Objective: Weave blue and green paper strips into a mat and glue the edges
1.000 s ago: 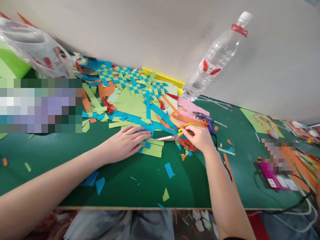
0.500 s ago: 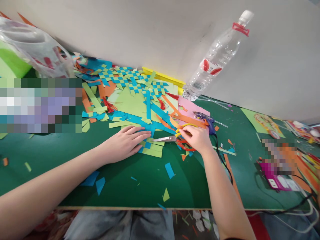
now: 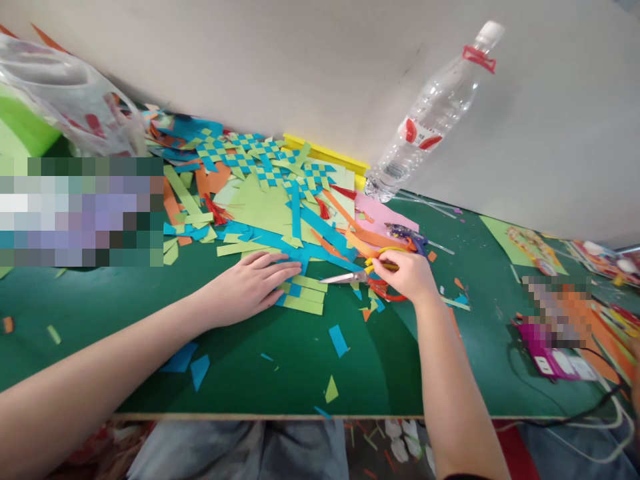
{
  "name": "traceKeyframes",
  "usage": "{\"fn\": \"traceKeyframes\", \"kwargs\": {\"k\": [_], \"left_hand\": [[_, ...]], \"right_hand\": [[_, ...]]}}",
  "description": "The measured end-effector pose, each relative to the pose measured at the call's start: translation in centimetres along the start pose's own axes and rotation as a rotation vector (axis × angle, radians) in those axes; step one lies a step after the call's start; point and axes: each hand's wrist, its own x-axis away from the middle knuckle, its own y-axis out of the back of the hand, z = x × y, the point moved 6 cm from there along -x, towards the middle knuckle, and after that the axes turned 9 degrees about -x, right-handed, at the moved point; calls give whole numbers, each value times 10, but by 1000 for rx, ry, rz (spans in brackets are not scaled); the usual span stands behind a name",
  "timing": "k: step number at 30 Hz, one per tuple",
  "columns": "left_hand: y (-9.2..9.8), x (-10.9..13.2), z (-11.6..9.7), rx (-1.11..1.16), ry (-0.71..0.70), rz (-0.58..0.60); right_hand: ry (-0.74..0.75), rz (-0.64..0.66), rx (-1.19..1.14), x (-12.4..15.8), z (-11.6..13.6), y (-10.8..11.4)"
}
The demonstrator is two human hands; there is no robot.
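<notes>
My left hand (image 3: 257, 283) lies flat with its fingers stretched out, pressing on a partly woven piece of blue and light green paper strips (image 3: 309, 300) on the table. Pinched in my right hand (image 3: 410, 275) is the yellow handle of a pair of scissors (image 3: 345, 278); the other loop is orange-red and hangs below the hand. The blades look together and point left, their tip just over the ends of the green strips. Behind my hands is a pile of finished blue and green woven pieces (image 3: 245, 157), with red tassels (image 3: 215, 210) among them.
A clear plastic bottle (image 3: 425, 123) stands at the back by the wall. A purple-blue glue gun (image 3: 407, 233) lies on pink paper. A magenta power strip (image 3: 545, 353) with cables sits at the right. Paper scraps (image 3: 339, 341) dot the green table (image 3: 280, 387). A plastic bag (image 3: 100, 100) is at the left.
My right hand has moved a little to the right with the scissors, drawing the tip back from the woven strips. My left hand has stayed in place.
</notes>
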Motion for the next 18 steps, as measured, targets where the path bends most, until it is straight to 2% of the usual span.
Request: {"fn": "traceKeyframes", "kwargs": {"k": [4, 10, 18], "left_hand": [[1, 0, 0, 20, 2, -5], [3, -1, -1, 20, 3, -16], [2, 0, 0, 39, 6, -30]], "right_hand": [[-12, -21, -5, -2, 4, -1], [-29, 53, -16, -3, 8, -11], [3, 18, 10, -1, 6, -2]]}}
